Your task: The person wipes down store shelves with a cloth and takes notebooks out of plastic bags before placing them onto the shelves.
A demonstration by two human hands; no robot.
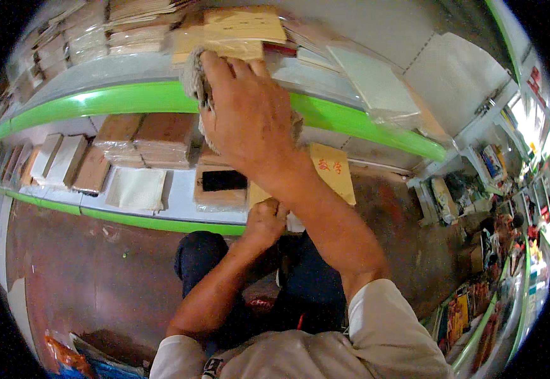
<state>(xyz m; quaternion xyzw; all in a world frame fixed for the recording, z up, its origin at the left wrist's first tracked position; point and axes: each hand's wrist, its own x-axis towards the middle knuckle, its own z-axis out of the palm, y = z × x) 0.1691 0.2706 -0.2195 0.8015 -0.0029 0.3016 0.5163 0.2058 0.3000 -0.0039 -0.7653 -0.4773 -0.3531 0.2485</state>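
My right hand is raised at the green edge strip of the upper shelf, gripping a crumpled grey cloth that shows beside its fingers. Behind the fingers lie yellow-brown paper envelopes on that shelf. Lower down, my left hand is closed near the front edge of the lower shelf, below my right forearm; whether it holds anything is hidden. Left of it, a black phone-like rectangle rests on a plastic-wrapped brown stack. A yellow envelope with red writing lies to the right.
Wrapped brown paper stacks and a white pad sit on the lower shelf. A pale packet overhangs the upper shelf's front. More stocked shelving runs along the right. An orange and blue plastic bag lies at lower left.
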